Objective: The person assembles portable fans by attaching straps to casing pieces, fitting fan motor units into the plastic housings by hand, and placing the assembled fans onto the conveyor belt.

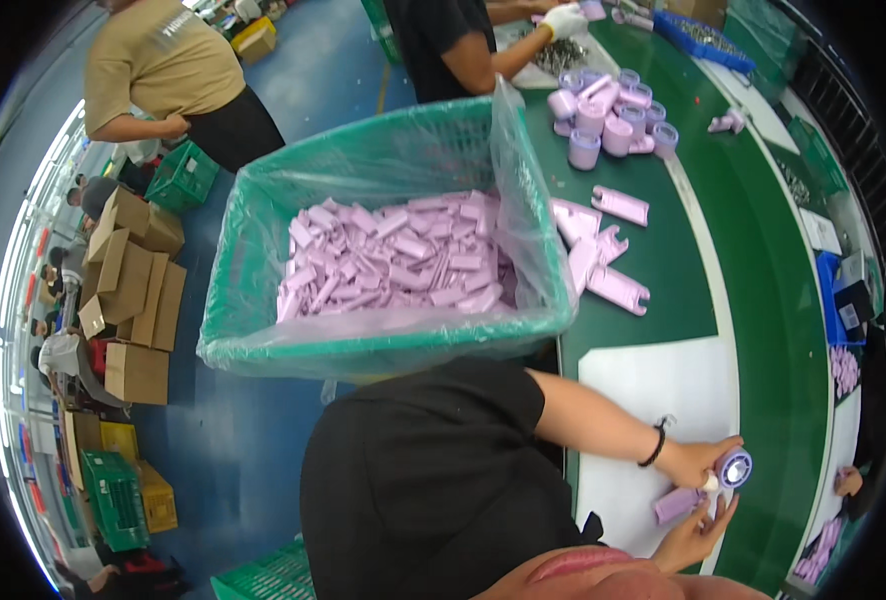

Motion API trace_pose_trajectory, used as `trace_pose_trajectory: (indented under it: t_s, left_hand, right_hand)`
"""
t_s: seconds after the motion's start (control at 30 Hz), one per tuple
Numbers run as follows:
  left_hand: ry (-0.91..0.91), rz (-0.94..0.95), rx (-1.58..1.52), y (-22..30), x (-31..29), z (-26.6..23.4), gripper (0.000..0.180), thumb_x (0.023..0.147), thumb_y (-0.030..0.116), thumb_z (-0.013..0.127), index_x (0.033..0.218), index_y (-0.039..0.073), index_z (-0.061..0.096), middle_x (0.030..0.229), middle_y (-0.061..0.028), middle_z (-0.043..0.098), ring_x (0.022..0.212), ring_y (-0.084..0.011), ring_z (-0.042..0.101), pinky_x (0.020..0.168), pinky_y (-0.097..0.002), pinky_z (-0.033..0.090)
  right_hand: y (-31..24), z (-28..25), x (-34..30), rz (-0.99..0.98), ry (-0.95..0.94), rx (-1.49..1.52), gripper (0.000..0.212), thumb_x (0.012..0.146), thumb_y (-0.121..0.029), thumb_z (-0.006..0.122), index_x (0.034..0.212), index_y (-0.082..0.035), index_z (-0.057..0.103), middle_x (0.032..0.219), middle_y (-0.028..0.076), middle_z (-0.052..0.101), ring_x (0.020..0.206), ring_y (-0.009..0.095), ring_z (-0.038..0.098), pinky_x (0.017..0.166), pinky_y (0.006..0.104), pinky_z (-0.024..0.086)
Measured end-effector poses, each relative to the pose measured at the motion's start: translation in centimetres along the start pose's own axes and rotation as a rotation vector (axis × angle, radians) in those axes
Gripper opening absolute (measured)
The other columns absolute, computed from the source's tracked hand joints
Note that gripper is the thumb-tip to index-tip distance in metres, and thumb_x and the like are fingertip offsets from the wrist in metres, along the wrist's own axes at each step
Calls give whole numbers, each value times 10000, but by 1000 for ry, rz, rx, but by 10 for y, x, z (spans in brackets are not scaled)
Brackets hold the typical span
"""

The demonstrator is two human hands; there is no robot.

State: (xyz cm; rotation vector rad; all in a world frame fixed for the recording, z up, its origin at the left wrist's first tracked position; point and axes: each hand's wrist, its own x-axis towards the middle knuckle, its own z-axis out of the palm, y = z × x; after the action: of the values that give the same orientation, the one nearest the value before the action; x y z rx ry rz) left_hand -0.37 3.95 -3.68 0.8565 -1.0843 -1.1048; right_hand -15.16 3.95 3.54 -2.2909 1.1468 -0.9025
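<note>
Left grip (688, 462) is clamped on the purple ringed head (734, 467) above the worktop (678, 310), right grip (695, 540) beside the lavender handle (677, 506), hold unclear; likely light, stiff, slick plastic, best taken by the rim.

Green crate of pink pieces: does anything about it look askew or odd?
Mildly: the clear plastic liner bunches up above the rim of the crate at its upper right corner, while along the near side it folds over. No damage shows.

Factory; workbench (678, 300); parts crate (383, 352)
</note>
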Motion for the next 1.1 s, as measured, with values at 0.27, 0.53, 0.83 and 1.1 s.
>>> trace_pose_trajectory:
  t_s: [0.27,0.53,0.83,1.1]
  left_hand:
    - [148,167,102,-10,1,9,890,874,-31,477,1529,109,-110,1287,-209,485,1042,-297,572,851,-354,470]
    - [74,134,55,13,-10,9,884,888,-13,482,1530,109,-113,1357,-220,444,1107,-311,562,899,-369,469]
    - [1,126,74,22,-16,17,884,892,7,497,1532,96,-106,1290,-221,504,960,-302,613,820,-355,498]
    - [-32,-163,191,26,-4,43,759,845,-24,481,1481,57,75,1204,-217,542,851,-310,610,770,-353,503]
  right_hand:
    - [-7,15,-11,295,-47,19,267,954,-140,593,1189,-28,650,914,104,716,688,154,596,615,241,478]
    - [6,26,-19,63,68,83,240,918,-98,628,1115,29,678,871,121,718,645,182,617,606,263,503]
    - [-10,-3,-22,68,-38,-31,202,903,-100,639,1031,41,706,838,132,714,649,215,627,589,281,493]
    - [0,-27,-49,63,-25,-128,210,903,-97,626,1058,22,703,904,134,721,700,202,629,615,282,489]
